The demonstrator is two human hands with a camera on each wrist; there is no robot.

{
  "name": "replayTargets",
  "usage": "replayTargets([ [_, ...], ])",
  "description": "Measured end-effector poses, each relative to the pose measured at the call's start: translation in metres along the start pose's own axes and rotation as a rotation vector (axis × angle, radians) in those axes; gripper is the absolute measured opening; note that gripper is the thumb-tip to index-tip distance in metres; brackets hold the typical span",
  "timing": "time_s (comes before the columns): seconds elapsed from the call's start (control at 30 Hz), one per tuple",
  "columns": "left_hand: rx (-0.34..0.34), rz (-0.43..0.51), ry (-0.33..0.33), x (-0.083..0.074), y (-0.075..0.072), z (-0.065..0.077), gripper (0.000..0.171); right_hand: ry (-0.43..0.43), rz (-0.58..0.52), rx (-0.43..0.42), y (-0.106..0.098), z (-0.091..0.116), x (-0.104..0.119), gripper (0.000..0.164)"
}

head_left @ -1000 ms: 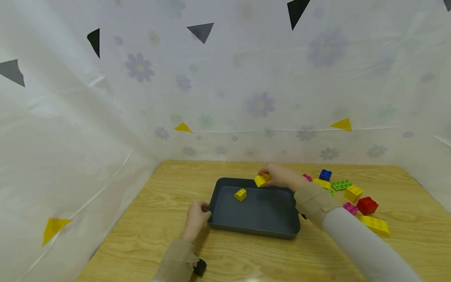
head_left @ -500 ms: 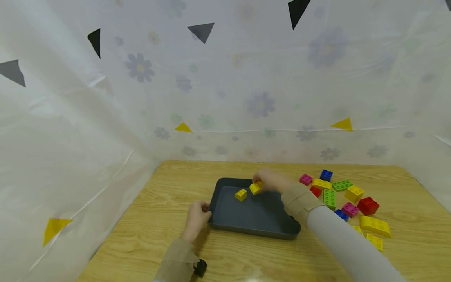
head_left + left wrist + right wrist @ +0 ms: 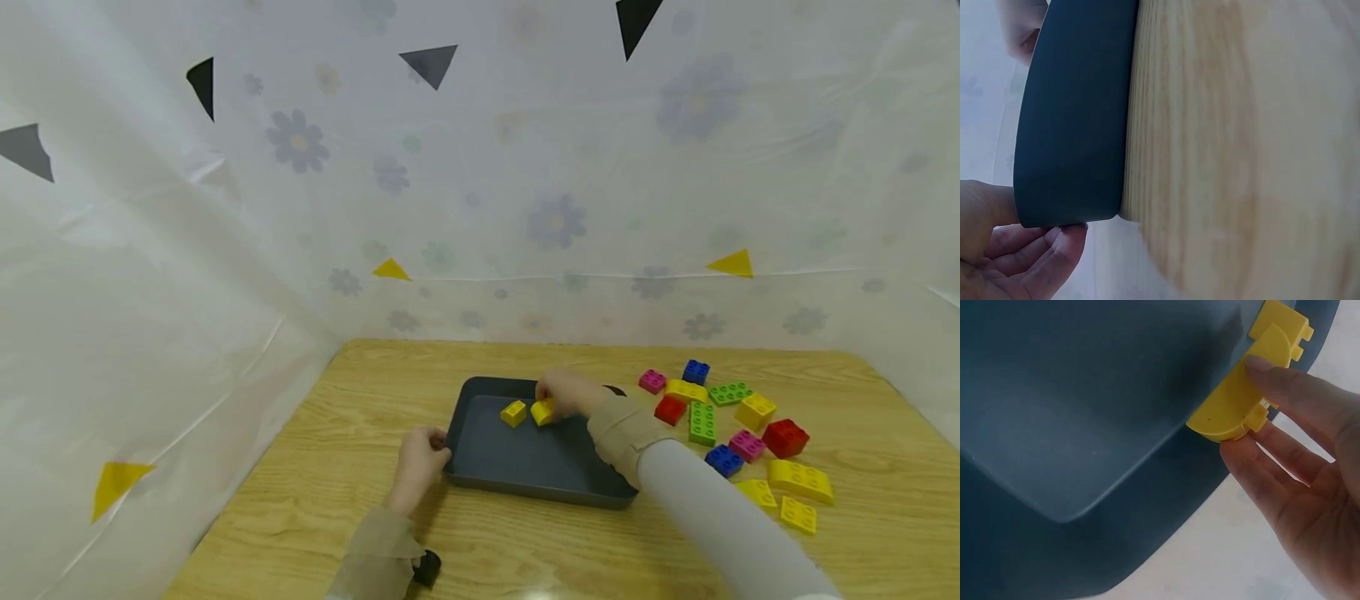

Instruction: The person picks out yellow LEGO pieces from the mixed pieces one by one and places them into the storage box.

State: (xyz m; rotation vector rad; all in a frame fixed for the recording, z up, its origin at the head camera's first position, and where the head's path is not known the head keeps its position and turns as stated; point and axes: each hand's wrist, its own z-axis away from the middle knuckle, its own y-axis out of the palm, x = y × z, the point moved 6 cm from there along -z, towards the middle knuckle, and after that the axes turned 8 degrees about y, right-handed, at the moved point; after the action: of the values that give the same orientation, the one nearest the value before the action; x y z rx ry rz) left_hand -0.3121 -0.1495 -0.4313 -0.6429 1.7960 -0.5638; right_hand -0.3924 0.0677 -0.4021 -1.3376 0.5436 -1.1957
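Observation:
A dark grey tray (image 3: 517,454) lies on the wooden table. At its left side my left hand (image 3: 417,468) grips the edge; in the left wrist view the thumb reaches over the rim and curled fingers (image 3: 1054,253) lie against the outer wall. My right hand (image 3: 572,392) is over the back of the tray, pinching a yellow brick with a rounded side (image 3: 1232,406) between thumb and fingers. A smaller yellow brick (image 3: 513,413) sits in the tray just left of it. In the right wrist view that smaller brick (image 3: 1280,320) appears beyond the held one, studs facing the wall.
To the right of the tray lie several loose bricks, among them a red brick (image 3: 785,438), a blue brick (image 3: 723,461), a green brick (image 3: 702,423) and a long yellow brick (image 3: 801,482). A white flowered sheet (image 3: 480,200) hangs behind the table.
My right hand has moved left and down into the tray with the rounded yellow brick, bringing it beside the smaller one. The left hand has stayed at the tray's edge.

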Motion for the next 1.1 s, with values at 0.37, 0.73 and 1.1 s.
replayTargets([
  [0.37,-0.008,-0.007,0.002,-0.001,0.000,-0.001,0.016,0.050,-0.015,0.021,0.015,-0.004,-0.004,0.026],
  [0.73,-0.006,-0.002,0.006,-0.002,0.000,-0.001,0.015,0.081,-0.026,0.018,0.021,-0.005,-0.006,0.028],
  [1.1,-0.005,-0.015,-0.007,0.000,0.000,-0.001,0.017,0.072,-0.022,0.017,0.022,-0.003,-0.004,0.027],
])
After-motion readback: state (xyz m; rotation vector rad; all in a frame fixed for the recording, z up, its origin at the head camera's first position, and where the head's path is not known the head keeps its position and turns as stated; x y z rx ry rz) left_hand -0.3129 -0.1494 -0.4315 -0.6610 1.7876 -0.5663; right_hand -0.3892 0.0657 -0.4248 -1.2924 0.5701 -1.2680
